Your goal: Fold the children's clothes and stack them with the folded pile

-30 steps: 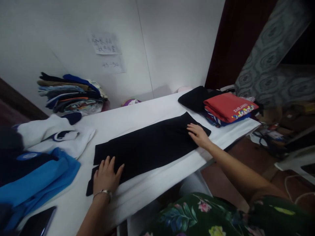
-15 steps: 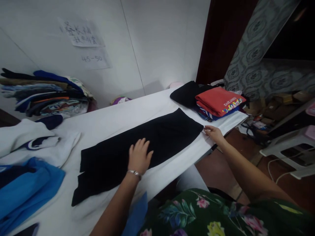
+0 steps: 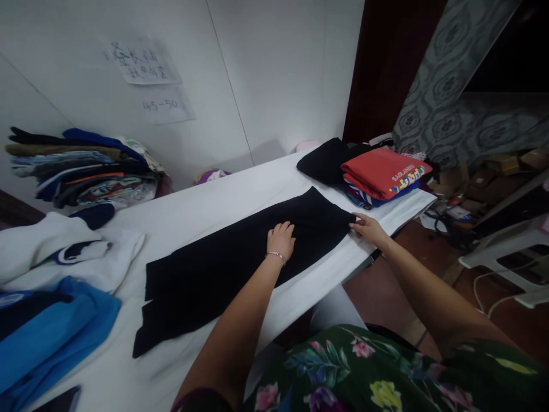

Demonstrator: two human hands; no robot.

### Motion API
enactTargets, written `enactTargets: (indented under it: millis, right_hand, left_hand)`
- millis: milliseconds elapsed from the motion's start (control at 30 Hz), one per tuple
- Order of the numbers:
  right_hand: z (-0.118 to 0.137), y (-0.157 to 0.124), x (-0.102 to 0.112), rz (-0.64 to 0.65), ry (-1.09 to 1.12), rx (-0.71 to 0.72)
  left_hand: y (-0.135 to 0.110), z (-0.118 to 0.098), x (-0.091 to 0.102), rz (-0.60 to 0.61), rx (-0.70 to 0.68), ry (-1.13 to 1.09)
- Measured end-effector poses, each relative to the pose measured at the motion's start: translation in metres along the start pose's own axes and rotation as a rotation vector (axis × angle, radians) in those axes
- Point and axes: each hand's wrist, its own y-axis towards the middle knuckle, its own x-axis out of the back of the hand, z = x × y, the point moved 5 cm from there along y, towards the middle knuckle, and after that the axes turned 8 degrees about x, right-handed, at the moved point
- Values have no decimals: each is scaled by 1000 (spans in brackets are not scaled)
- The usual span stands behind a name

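Firstly, nearest the wearer: one green blouse with pink and yellow floral print [image 3: 326, 366], at the lower edge of the view. Left hand [image 3: 281, 240], bare but for a thin silver bangle [image 3: 277, 257], lies palm down on the cloth, fingers close together, not gripping. Right hand [image 3: 369, 230] reaches the cloth's far end, fingertips [image 3: 354, 224] at its edge; whether they pinch it cannot be told.

Under the hands: one long black fabric garment [image 3: 240, 269], folded flat, lying lengthwise on a white-covered bench [image 3: 214, 214], its near end split into two flaps. Judged light, limp and somewhat slippery; best taken with both hands at opposite ends, since a single hold would let it sag.

Beside it on the bench: one white sweatshirt with navy trim [image 3: 68, 252], one bright blue garment [image 3: 51, 337], one dark phone [image 3: 60, 399], partly cut off by the frame.

Farther along: one black bundled garment [image 3: 323, 163], one folded red shirt [image 3: 384, 173] on striped cloth. Against the wall: one stack of folded mixed clothing [image 3: 86, 169], two handwritten paper notes [image 3: 143, 62]. Far right: one white plastic stool [image 3: 506, 257], one grey patterned curtain [image 3: 446, 97].
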Motion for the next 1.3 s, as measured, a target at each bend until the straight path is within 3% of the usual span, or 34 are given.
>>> enactTargets:
  millis: [100,200,367,500,600,667,833,967,1067,1200,1300]
  right_hand:
    - [1,3,3,-52,-155,74]
    - [4,2,7,-121,-460,149]
    - [10,-4,1,-36,-771,204]
    - [35,-9,-8,-63,-777,424]
    - [59,-15,-22,-67,-642,656]
    - [67,-17,-34,-38,-543,719]
    - [58,-10,-57,13,-345,618]
    - [45,-7,-63,19,-353,557]
    - [43,-6,-62,15,-373,552]
    - [45,-4,-65,98,-449,570]
    - [47,-2,-69,165,-578,605]
  left_hand:
    - [3,3,1,-35,18,-21]
    - [1,8,8,-79,36,-27]
    - [-8,13,13,-95,-15,-60]
    - [-13,19,9,-83,-4,-152]
    - [-14,22,7,-97,1,-206]
    - [-15,22,9,-101,12,-231]
    - [-17,10,24,-198,40,-233]
    - [-7,-19,29,-176,-124,-151]
    - [7,-31,20,-81,-205,-84]
    - [18,-26,2,11,-176,-25]
    - [14,-21,-7,16,-148,-20]
